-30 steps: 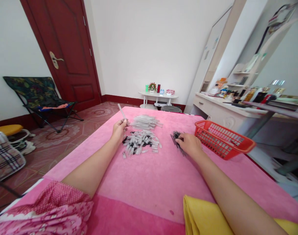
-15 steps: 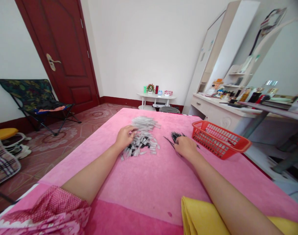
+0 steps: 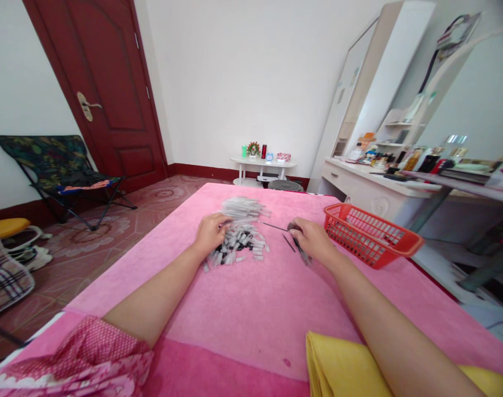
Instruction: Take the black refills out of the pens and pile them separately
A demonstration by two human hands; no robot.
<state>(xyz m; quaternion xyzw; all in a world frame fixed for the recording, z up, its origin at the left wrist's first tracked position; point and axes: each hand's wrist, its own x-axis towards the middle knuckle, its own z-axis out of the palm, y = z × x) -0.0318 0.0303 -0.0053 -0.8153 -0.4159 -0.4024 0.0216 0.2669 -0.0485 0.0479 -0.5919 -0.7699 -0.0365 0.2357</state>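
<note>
My right hand (image 3: 312, 238) is closed around a bundle of thin black sticks (image 3: 304, 255) that look like pen refills. One long stick (image 3: 275, 226) pokes out leftward from its fingers, and a loose one (image 3: 288, 242) lies on the cloth below. My left hand (image 3: 212, 232), fingers curled, rests at the left edge of a heap of short grey and black caps (image 3: 245, 240). What its fingertips grip, if anything, is hidden. Just behind the caps lies a stack of clear, pale tubes (image 3: 243, 208), like pen barrels.
A red plastic basket (image 3: 371, 237) stands on the pink cloth (image 3: 251, 309) to the right. Folded yellow fabric (image 3: 337, 364) lies at the near right, under my right forearm. Beyond the table are a folding chair (image 3: 57, 165), a low white table (image 3: 263, 164) and a cluttered dresser (image 3: 371, 179).
My right hand has shifted slightly up and left. The black bundle it holds has swung to point downward, and one stick now sticks out to the left. My left hand has barely moved.
</note>
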